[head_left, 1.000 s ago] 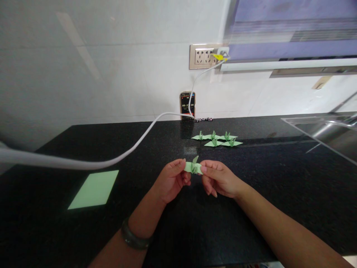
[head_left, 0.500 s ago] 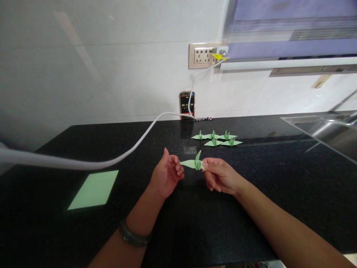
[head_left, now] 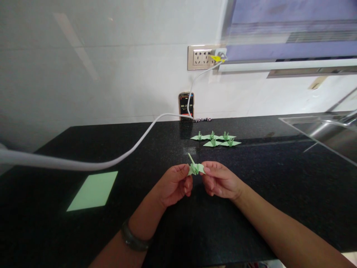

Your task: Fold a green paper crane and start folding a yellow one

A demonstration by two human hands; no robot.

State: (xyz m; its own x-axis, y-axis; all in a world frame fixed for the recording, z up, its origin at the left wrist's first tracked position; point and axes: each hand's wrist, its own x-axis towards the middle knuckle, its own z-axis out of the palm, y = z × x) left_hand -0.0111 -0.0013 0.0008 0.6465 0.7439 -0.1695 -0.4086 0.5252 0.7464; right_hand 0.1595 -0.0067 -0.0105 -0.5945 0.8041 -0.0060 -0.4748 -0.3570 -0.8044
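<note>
A small green paper crane (head_left: 194, 167) is held in the air above the black countertop (head_left: 251, 193), near its middle. My left hand (head_left: 174, 184) pinches its left wing with thumb and forefinger. My right hand (head_left: 219, 179) pinches the right wing the same way. One thin point of the crane sticks up to the left. Both hands are closed on the paper. A dark band sits on my left wrist (head_left: 132, 238).
Several finished green paper cranes (head_left: 214, 138) stand in a cluster further back. A flat green paper square (head_left: 93, 190) lies at the left. A phone (head_left: 186, 105) leans on the wall, its white cable (head_left: 125, 152) running left. A metal sink (head_left: 326, 130) is at the right.
Half a second ago only my right hand held the crane and my left hand was off it. Now my left hand has come back and pinches the left wing.
</note>
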